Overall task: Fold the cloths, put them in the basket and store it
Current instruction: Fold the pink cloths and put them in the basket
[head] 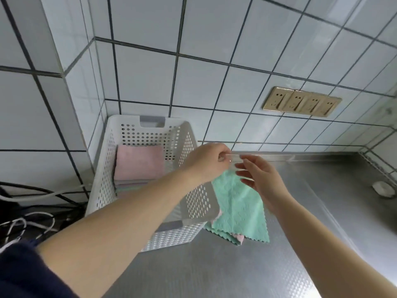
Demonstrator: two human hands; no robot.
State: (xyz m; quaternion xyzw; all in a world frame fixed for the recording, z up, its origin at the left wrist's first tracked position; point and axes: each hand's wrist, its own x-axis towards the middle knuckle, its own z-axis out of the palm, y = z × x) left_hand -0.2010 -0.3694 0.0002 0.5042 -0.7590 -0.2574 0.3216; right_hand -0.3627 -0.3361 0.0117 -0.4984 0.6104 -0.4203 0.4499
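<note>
A person's left hand is pinched shut on the top corner of a mint-green scallop-edged microfibre cloth, holding it up so it hangs; the right hand is open beside it, fingers spread, touching the cloth's upper edge but apparently not gripping; the cloth's lower edge trails on the brushed steel counter, over a pink cloth peeking out beneath.

Just left stands a white perforated plastic basket pushed into the tiled corner, with a folded pink cloth on top of a stack inside.

Risks, as a judgement: held by one corner, the cloth could slip from the pinch, or fold crooked; its hem could snag the basket rim, which it hangs against; the cloth beneath may drag along.

Room: tiled walls close off the back and left; cables lie off the counter's left edge; open counter lies ahead right and toward the person.
</note>
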